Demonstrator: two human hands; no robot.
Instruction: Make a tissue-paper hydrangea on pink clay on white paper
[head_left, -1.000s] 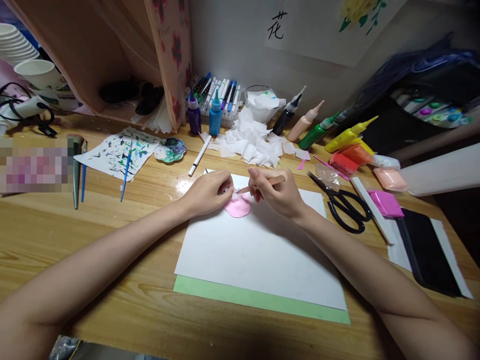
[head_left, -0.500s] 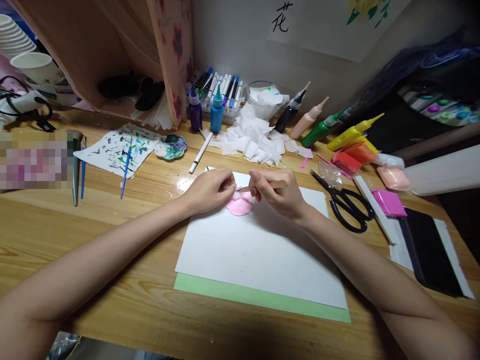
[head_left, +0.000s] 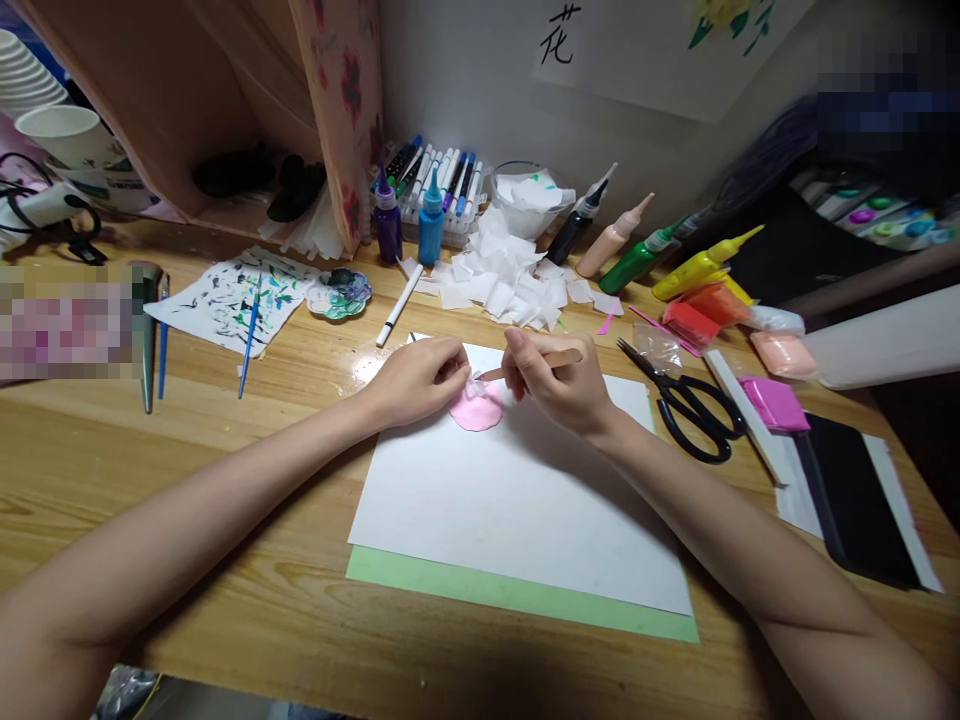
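A flat pink round piece (head_left: 477, 413), which looks like clay, lies on the white paper (head_left: 517, 510). At its upper left edge, my left hand (head_left: 424, 378) has thumb and forefinger pinched on a small crumpled piece of white tissue paper (head_left: 475, 387). My right hand (head_left: 553, 378) is closed around a thin brown wooden stick (head_left: 564, 357), whose tip points left to the tissue. Whether the tip touches the tissue is too small to tell. Part of the pink piece is covered by the tissue and my left fingertips.
Behind the paper lies a pile of white tissue squares (head_left: 499, 270). Black scissors (head_left: 694, 405) rest to the right, near a pink clay packet (head_left: 776, 403). Paint bottles (head_left: 634, 262) lean along the back. Brushes (head_left: 251, 335) and a paint-stained cloth (head_left: 217, 300) lie left. Green paper (head_left: 517, 600) sits underneath.
My right hand has shifted slightly right with the stick, away from my left fingers. More of the white tissue shows on the pink piece. My left hand stays nearly in place.
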